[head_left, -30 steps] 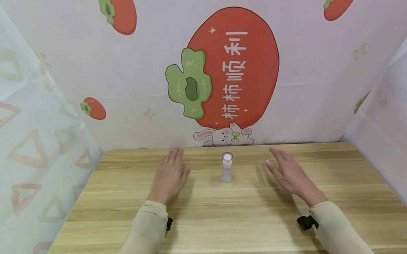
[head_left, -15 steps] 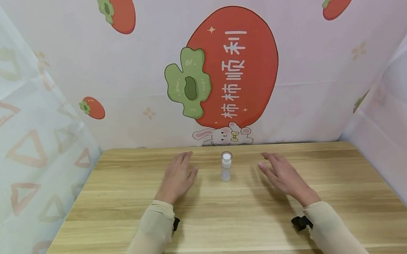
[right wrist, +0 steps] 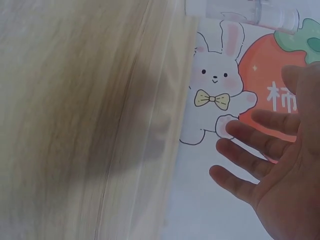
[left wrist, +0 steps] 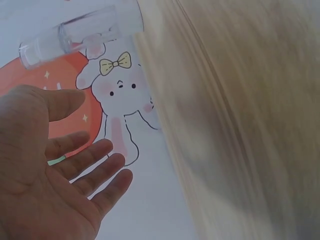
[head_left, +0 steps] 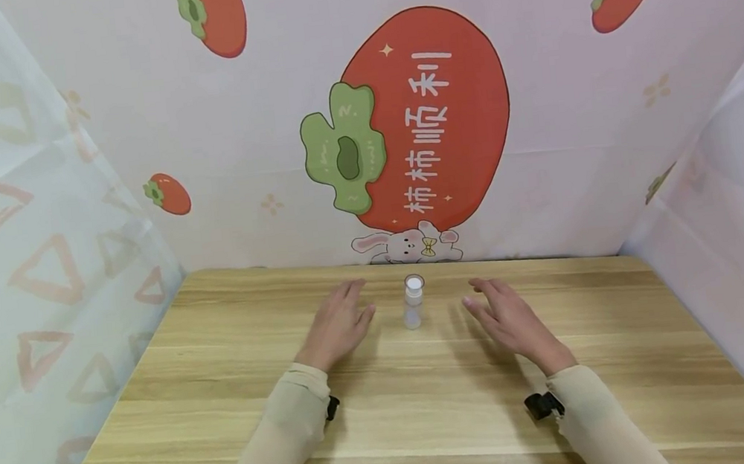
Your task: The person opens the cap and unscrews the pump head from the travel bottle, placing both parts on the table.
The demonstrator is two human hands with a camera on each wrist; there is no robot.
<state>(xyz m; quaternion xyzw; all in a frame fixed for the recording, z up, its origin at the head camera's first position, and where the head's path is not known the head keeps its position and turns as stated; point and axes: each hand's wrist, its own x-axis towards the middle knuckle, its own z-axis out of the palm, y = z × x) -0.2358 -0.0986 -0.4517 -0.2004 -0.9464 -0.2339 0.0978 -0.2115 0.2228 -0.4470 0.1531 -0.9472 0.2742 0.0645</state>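
A small clear bottle with a white neck and a clear cap stands upright on the wooden table, between the two hands. To its left is my left hand, fingers loosely extended, apart from the bottle. On the other side my right hand is held with relaxed fingers, also not touching it. The left wrist view has the bottle at the top, beyond the thumb of the left hand. Part of the bottle shows at the top of the right wrist view, above the spread fingers of the right hand.
The wooden table ends at a back wall cloth printed with persimmons and a rabbit. Cloth side walls border it left and right. A black wrist camera is strapped to the right forearm.
Both hands have moved inward, the left one to the right and the right one to the left, so each is closer to the bottle. The bottle has stayed in place.
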